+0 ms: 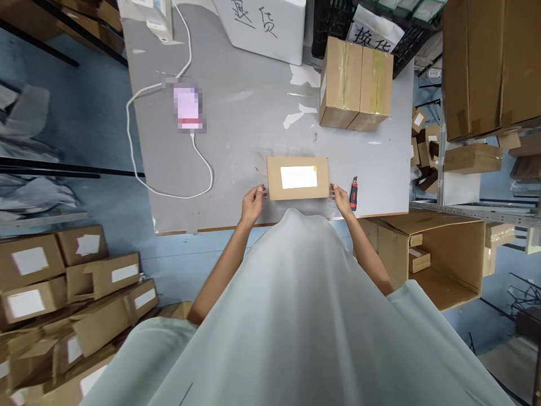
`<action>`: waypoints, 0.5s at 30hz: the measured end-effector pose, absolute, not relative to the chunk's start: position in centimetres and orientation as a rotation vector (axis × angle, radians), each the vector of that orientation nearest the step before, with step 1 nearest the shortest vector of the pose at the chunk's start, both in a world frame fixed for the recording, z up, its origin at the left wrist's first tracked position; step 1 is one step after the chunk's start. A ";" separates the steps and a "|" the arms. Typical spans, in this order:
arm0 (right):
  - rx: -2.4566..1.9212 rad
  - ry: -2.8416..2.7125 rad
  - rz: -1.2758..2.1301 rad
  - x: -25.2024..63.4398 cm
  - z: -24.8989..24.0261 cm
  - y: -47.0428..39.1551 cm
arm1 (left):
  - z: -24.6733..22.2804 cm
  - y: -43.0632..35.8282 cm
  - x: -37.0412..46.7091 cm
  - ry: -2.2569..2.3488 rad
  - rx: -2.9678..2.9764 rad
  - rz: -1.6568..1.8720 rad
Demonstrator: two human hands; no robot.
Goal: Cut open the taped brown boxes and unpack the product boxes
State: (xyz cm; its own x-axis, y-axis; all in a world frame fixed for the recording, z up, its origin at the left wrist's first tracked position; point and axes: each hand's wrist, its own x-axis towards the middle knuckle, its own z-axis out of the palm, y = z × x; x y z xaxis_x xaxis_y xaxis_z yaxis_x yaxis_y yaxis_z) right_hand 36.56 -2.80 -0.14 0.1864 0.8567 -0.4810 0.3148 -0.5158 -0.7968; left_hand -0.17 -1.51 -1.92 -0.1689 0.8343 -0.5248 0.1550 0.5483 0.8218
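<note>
In the head camera's view, a small labelled box (298, 194) lies flat near the front edge of a worktable, its white label (298, 177) facing up. A left hand (254, 203) waits at the box's left end and a right hand (340, 198) at its right end, fingers loosely curled; whether the fingertips press the cardboard or stop just short cannot be told.

The box looks light and fairly stiff, its faces dry enough to grip, though the contents are hidden and could be fragile; the two short ends seem the surest hold.

Around the box spreads the scuffed grey tabletop (245, 129). A red-and-black utility knife (354, 194) lies to its right, a pair of taped cartons (342, 82) beyond and rightward, a white bin (249, 36) with handwritten characters farther behind. A blurred-out device (188, 106) on a white cable (212, 176) sits to the box's left. Off the table, an open carton (452, 248) stands right of the box; stacked cartons (36, 260) crowd the blue floor (186, 256) well to its left.
</note>
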 end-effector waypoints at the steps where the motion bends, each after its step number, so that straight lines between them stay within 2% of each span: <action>1: -1.970 -1.023 1.324 36.9 -0.4 -3.2 | -2.0 -1.8 -0.5 1.669 0.817 0.736; 15: -1.888 -1.139 1.373 35.1 -0.1 -3.0 | -1.5 -3.2 1.4 1.643 0.893 0.664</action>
State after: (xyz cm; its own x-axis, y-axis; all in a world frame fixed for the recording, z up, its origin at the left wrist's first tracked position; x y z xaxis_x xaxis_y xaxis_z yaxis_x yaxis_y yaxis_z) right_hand 35.14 -3.04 -0.13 0.1246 0.8651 -0.4859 0.3179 -0.4987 -0.8064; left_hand 1.35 -3.23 -1.53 -0.1180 0.8289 -0.5468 0.2156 0.5589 0.8007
